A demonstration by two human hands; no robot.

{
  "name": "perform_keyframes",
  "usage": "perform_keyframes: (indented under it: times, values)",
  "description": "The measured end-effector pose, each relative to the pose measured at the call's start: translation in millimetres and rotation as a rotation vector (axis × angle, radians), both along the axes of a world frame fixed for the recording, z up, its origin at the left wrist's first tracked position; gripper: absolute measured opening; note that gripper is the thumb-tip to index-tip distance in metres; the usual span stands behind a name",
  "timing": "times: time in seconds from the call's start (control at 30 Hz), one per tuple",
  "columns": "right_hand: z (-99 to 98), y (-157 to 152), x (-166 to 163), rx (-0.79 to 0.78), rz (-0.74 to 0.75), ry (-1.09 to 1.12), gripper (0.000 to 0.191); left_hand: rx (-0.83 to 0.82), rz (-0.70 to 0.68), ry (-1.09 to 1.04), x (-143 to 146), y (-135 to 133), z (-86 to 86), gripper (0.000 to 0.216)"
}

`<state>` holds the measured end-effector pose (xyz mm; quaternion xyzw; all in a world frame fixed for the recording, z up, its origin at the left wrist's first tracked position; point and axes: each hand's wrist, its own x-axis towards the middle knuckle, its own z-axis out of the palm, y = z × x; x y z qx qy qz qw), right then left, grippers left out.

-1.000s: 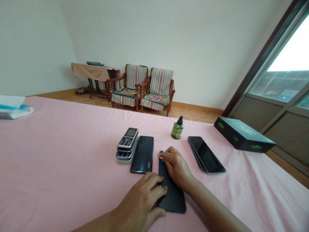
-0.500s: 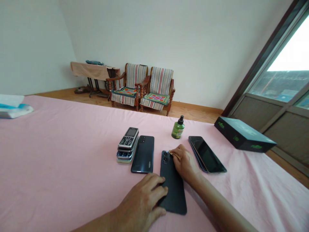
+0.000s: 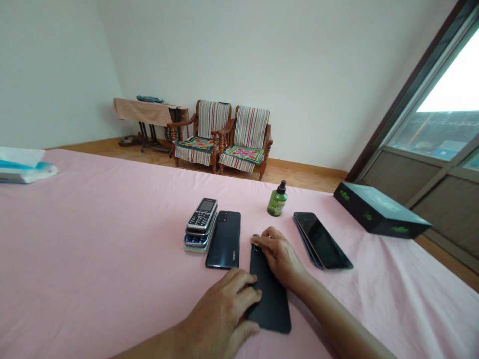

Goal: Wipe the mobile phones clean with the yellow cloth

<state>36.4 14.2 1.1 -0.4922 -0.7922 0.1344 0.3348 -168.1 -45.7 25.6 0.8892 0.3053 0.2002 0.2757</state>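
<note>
A black smartphone [image 3: 270,304] lies back side up on the pink sheet in front of me. My left hand [image 3: 230,309] presses its fingertips on the phone's left edge and holds it in place. With pinched fingers, my right hand [image 3: 279,254] holds a small pale yellow scrap [image 3: 255,241], possibly cloth, against the phone's camera corner. The fingers partly cover the lenses. Just left of it lies a dark blue Oppo phone [image 3: 224,240], beside a stack of keypad phones [image 3: 202,214].
A green spray bottle [image 3: 277,200] stands beyond the phone. To the right lie two stacked smartphones [image 3: 324,242] and a black box [image 3: 377,209]. A tissue pack [image 3: 28,172] is at far left. Two wooden chairs [image 3: 245,134] stand past the bed's edge.
My right hand has moved slightly left across the camera corner with the yellow scrap, covering more of the lenses. My left hand stays on the phone's edge. The view has shifted slightly.
</note>
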Motion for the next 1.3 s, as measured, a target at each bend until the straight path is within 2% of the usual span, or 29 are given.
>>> perform_keyframes:
  times: [0.43,0.6,0.73,0.9,0.97,1.1,1.3]
  values:
    - [11.1,-23.2,-5.8,-0.036,0.032,-0.075,0.037,-0.026,0.018,0.015,1.3,0.3,1.8,0.044]
    - [6.2,-30.1,-7.2,-0.046,-0.057,-0.067,0.028,-0.032,0.017,0.012,1.0,0.3,2.6,0.043]
    - [4.5,-29.5,-6.5,-0.03,-0.109,-0.056,0.025,-0.034,0.016,0.011,1.5,0.0,3.2,0.043]
    - [5.7,-29.3,-11.9,-0.006,-0.009,-0.044,0.031,-0.029,0.011,0.02,3.6,0.3,4.2,0.039]
    - [2.9,-27.0,-11.8,0.025,-0.051,-0.049,0.028,-0.022,0.008,0.022,3.5,0.8,3.6,0.039]
    - [-4.6,-18.2,-4.0,0.09,-0.246,-0.064,0.023,0.004,-0.002,0.03,1.7,1.4,1.6,0.041]
    - [-1.2,-6.0,-1.6,0.066,-0.194,-0.101,0.033,0.048,-0.013,0.06,3.5,1.3,0.4,0.039]
